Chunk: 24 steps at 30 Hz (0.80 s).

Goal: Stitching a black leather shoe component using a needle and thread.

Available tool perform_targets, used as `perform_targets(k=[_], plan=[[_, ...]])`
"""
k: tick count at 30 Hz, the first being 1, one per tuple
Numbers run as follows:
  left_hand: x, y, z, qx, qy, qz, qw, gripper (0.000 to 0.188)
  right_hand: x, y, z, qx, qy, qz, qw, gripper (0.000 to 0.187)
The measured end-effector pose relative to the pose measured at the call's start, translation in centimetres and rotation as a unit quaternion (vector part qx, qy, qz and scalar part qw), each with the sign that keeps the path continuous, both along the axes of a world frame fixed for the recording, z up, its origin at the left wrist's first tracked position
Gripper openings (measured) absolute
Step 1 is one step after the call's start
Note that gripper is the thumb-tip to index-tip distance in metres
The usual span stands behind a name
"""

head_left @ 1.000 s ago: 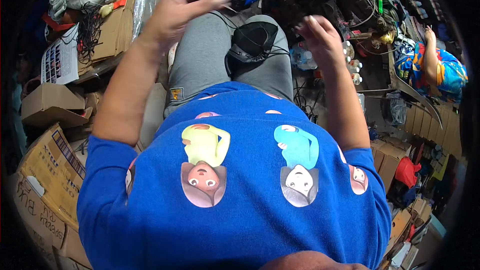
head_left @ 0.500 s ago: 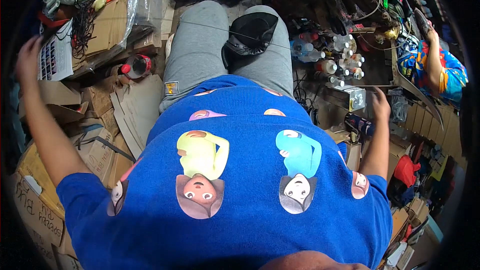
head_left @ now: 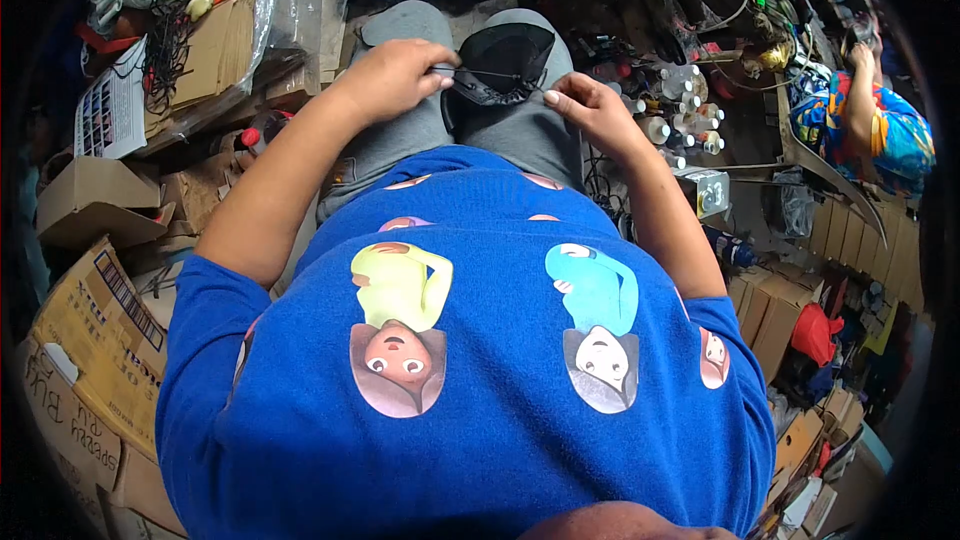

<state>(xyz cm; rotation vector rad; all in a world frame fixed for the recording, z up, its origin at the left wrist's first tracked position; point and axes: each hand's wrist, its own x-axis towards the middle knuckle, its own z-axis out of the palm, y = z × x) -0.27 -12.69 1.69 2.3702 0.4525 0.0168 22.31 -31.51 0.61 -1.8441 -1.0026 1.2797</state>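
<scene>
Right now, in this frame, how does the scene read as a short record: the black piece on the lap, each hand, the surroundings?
Piece: black, rounded, soft-looking item on grey-trousered thighs; exact kind unclear
Left hand: holds a thin dark cord stretching across the piece
Right hand: thumb and finger at the piece's right edge; grip unclear
Left side: brown cardboard box
Right side: clear plastic bottles; co-worker in multicoloured clothing

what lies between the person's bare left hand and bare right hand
In the head view, a soft black mesh-like piece lies on the grey trousers between the left hand and right hand, a thin dark strand running across it.
</scene>
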Motion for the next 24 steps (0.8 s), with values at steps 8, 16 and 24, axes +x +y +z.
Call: perform_targets(k=[8,16,24], plan=[[-6.2,5.6,-2.6,-0.198,-0.010,0.187,0.962,0.021,5.7,-3.9,-2.0,0.013,-0.132,-0.058,0.989,0.022],[6.5,-0.5,-0.3,0.051,-0.194,-0.074,0.977,0.037,2.1,1.6,1.9,0.163,-0.247,0.080,0.952,0.020],[10.4,-0.3,0.8,0.032,-0.002,-0.157,0.987,0.030,2.3,2.7,0.7,0.149,-0.245,0.121,0.950,0.016]])
